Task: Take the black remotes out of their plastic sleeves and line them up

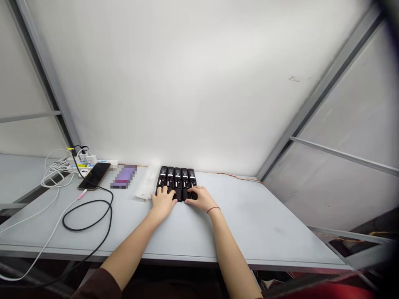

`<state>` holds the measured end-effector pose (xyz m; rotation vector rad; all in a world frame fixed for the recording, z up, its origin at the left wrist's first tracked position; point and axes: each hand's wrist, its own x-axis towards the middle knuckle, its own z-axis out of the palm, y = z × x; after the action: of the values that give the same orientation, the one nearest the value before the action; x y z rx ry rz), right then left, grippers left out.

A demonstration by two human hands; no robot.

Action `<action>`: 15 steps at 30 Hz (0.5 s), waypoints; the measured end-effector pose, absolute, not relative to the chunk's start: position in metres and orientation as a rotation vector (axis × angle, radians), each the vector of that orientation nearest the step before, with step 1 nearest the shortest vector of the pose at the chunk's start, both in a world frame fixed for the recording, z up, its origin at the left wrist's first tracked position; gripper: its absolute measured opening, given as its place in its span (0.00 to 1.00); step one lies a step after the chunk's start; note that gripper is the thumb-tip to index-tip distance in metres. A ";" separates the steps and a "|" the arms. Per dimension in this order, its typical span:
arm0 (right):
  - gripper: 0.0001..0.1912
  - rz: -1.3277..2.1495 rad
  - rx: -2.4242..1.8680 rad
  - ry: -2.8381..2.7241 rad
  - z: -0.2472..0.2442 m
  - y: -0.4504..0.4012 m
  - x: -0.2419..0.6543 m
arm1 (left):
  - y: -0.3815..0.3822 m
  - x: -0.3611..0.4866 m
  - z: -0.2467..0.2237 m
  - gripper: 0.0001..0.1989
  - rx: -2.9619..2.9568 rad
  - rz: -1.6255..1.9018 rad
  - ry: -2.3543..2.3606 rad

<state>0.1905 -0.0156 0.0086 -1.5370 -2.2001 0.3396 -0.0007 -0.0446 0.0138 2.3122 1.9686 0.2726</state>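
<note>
Several black remote controls point(177, 182) lie side by side in a tight row on the table. Their backs face up, and bare battery slots show in the middle. My left hand point(162, 202) rests over the lower ends of the leftmost remotes, fingers spread, with its thumb near the row's bottom edge. Over the lower right end of the row lies my right hand point(201, 198), its thumb apart from its bent fingers and touching the remotes. Both hands cover parts of the remotes beneath them. A clear plastic bag point(146, 182) lies just left of the row.
A smartphone point(95, 175) and a blurred purple item point(124, 176) lie to the left. Behind the phone is a power strip point(107, 162) with plugs and tangled white cables point(51, 176). A black cable point(89, 227) loops over the table point(264, 224). A white wall point(199, 83) stands behind.
</note>
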 end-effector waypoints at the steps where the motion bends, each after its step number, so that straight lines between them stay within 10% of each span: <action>1: 0.21 0.336 -1.554 -2.176 0.010 -0.017 0.192 | -0.044 -0.001 0.013 0.17 2.311 0.276 1.972; 15: 0.25 0.632 -1.704 -2.033 0.003 -0.015 0.212 | -0.046 0.003 0.013 0.17 2.298 0.278 2.015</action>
<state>0.2115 -0.0148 0.0028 -1.7043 -2.0329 0.6325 0.0028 -0.0461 0.0134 2.2982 2.0151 0.2780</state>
